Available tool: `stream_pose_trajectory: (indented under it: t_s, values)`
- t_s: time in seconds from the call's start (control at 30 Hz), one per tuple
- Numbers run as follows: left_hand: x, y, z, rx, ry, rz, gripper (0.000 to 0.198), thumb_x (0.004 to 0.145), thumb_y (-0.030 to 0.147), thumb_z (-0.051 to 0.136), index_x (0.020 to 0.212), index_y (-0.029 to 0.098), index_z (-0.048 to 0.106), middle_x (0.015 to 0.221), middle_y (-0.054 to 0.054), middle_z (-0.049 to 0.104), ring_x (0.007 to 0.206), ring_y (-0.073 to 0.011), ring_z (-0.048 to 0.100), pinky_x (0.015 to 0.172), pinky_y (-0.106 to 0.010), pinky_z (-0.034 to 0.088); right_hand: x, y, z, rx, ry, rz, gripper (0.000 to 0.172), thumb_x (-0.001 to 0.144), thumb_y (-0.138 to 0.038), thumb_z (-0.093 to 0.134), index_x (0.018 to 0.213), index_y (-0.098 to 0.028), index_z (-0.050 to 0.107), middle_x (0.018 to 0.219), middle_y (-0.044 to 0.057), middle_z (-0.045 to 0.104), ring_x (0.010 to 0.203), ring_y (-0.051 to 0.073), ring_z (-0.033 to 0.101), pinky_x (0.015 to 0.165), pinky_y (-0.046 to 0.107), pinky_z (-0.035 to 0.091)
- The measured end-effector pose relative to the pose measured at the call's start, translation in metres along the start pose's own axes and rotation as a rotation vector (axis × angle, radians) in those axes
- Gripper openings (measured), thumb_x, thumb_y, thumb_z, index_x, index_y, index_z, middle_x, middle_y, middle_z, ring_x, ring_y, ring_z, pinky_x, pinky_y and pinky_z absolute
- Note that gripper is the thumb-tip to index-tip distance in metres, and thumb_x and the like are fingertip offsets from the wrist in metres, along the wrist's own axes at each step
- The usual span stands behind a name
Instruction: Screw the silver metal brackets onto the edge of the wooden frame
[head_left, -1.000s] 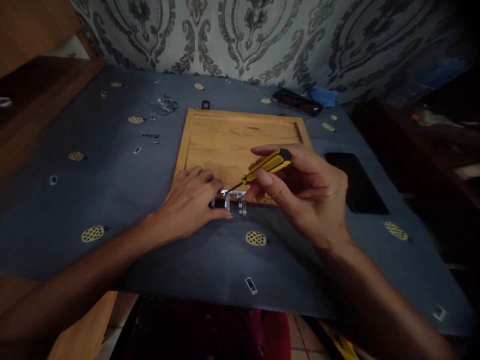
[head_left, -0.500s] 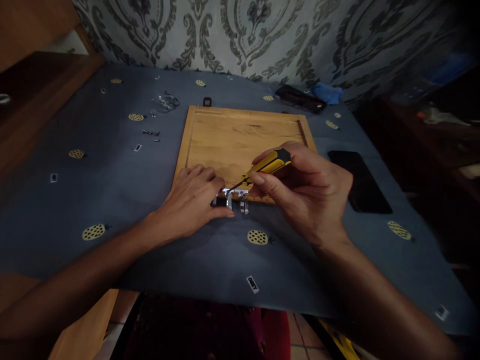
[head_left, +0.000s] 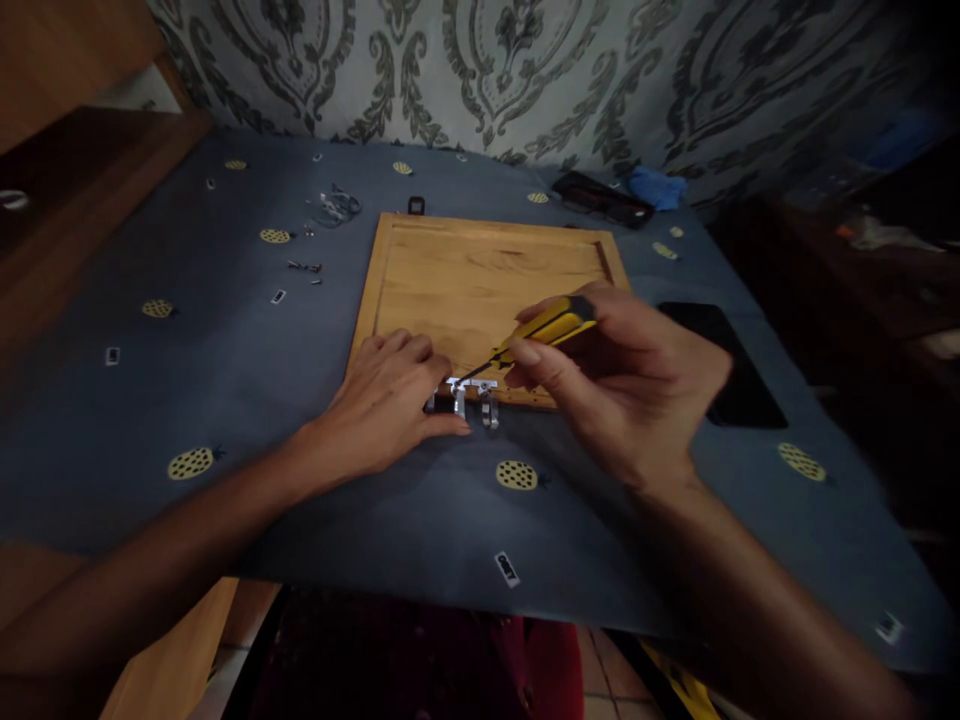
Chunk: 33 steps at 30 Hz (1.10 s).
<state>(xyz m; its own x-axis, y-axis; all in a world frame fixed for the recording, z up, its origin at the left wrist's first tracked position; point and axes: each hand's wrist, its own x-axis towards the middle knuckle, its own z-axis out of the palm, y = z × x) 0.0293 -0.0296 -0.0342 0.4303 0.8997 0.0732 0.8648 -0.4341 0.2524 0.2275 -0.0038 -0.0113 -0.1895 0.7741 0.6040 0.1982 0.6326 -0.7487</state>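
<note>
A wooden board [head_left: 465,270] with a raised frame lies flat on the table. On its near edge sits a shiny metal hook strip [head_left: 489,408], its hooks jutting past the edge toward me. My left hand [head_left: 394,395] grips the strip's left end, fingers over the board and thumb below, hiding part of it. Pinched in my right hand [head_left: 630,380] is a yellow and black screwdriver [head_left: 551,325]. It slants down to the left, and its tip meets the strip close to my left fingers.
Several screws [head_left: 304,267] and a coil of thin cord [head_left: 335,207] lie at the left. A small black buckle-like piece [head_left: 416,205] is behind the board. To the right are a black phone [head_left: 750,385], dark glasses [head_left: 600,200] and a blue cloth [head_left: 658,187].
My right hand and the screwdriver's handle have shifted slightly right, with the tip staying at the strip. The left hand keeps its place.
</note>
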Motion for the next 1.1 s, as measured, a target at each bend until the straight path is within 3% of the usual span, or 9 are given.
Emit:
stream_pose_trajectory:
  t_s: [0.1,0.17,0.47,1.1]
  values:
    - [0.000,-0.001,0.001,-0.015,0.014,-0.004,0.044,0.088,0.058,0.080,0.107,0.019,0.073,0.106,-0.008,0.068,0.107,-0.0293,0.060,0.093,-0.041,0.046,0.003,-0.010,-0.005,0.029,0.195,-0.046,0.008,0.090,-0.036,0.082,0.093,-0.030,0.078,0.085,0.001,0.072,0.057,0.014,0.066,0.047,0.030,0.054]
    - [0.000,-0.002,0.001,-0.027,0.005,-0.015,0.045,0.087,0.058,0.081,0.105,0.018,0.074,0.106,-0.008,0.068,0.108,-0.0299,0.059,0.093,-0.041,0.045,0.004,-0.013,-0.009,-0.009,0.247,-0.019,0.004,0.095,-0.035,0.076,0.096,-0.031,0.078,0.085,0.001,0.070,0.060,0.014,0.065,0.050,0.030,0.055]
    - [0.000,0.000,-0.001,-0.025,-0.030,-0.028,0.051,0.086,0.062,0.079,0.111,0.017,0.074,0.109,-0.009,0.068,0.111,-0.0319,0.060,0.096,-0.044,0.045,-0.006,0.006,-0.008,0.023,0.037,0.048,0.014,0.083,-0.034,0.088,0.090,-0.028,0.077,0.087,-0.002,0.074,0.056,0.013,0.068,0.050,0.029,0.059]
    - [0.001,0.003,-0.002,-0.021,-0.041,-0.048,0.048,0.087,0.059,0.080,0.111,0.017,0.074,0.110,-0.009,0.068,0.111,-0.0314,0.060,0.097,-0.045,0.046,-0.008,0.008,-0.005,0.032,-0.013,0.044,0.016,0.083,-0.037,0.089,0.089,-0.030,0.076,0.087,-0.004,0.073,0.057,0.012,0.067,0.051,0.029,0.055]
